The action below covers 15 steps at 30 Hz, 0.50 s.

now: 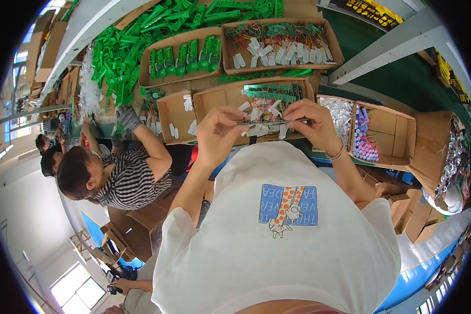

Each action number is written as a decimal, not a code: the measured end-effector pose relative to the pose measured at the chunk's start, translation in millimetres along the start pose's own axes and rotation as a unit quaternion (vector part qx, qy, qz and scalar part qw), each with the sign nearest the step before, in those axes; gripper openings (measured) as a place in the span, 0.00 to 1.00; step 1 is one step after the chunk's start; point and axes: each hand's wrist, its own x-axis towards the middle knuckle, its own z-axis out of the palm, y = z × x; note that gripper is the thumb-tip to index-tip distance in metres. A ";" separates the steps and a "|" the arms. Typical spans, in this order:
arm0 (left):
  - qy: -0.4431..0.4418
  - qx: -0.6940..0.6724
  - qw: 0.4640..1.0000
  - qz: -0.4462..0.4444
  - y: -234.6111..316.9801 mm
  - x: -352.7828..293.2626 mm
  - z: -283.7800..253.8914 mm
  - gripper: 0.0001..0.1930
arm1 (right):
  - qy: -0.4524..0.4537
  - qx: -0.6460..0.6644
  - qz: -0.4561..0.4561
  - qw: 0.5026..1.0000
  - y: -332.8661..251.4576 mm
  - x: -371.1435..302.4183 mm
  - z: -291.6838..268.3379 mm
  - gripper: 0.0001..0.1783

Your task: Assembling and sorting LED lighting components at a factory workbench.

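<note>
A thin circuit board strip (269, 123) is stretched level between my hands, above the front edge of a cardboard box (214, 98). My left hand (217, 133) pinches its left end, with a small white piece near the fingertips. At the right end, the fingers and thumb of my right hand (318, 124) are closed on the strip. Just beyond, inside the box, lie several green circuit boards (272, 93) with thin coloured wires and white plastic pieces. The strip is seen nearly edge-on, so its faces are mostly hidden.
Further back are a box of wired boards with white tabs (285, 52), a box of green parts (186, 58) and a heap of green plastic parts (125, 57). Purple-capped pieces (365, 136) fill a box at right. On my left, a co-worker's gloved hand (126, 118) works close by.
</note>
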 end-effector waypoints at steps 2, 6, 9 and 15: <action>0.000 0.016 1.000 -0.020 5.1 1.1 1.8 0.13 | -0.068 -0.038 -0.051 0.996 -4.7 3.7 -4.8 0.12; -0.121 0.125 0.983 -0.051 19.3 8.2 -2.5 0.14 | -0.053 -0.090 -0.082 0.991 -11.8 9.4 -7.0 0.15; -0.180 0.167 0.969 -0.013 12.0 9.0 -7.4 0.18 | 0.015 -0.074 0.003 0.997 -22.8 7.8 -2.3 0.20; -0.128 0.194 0.972 -0.005 21.1 12.3 30.1 0.20 | -0.006 -0.046 0.002 0.999 -22.1 3.8 5.1 0.25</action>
